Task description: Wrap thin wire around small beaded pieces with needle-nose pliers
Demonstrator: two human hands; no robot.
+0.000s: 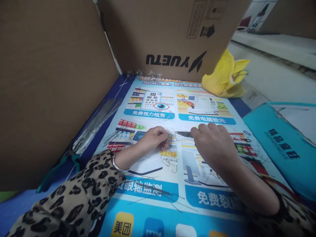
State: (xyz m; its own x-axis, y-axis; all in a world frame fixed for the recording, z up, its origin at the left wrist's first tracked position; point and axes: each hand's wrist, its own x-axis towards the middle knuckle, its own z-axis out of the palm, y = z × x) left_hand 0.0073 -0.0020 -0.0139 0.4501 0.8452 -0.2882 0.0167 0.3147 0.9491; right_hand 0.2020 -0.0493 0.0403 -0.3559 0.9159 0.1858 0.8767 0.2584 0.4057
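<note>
Left hand pinched a thin wire in curled fingers. Right hand clenched dark pliers, long axis level, tips pointing left toward the wire just beyond its fingertips.

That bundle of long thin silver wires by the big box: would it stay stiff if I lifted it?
Probably springy rather than rigid: the wires look very thin and long, so ends would likely droop. They lie loose and fanned, so they might slide apart.
</note>
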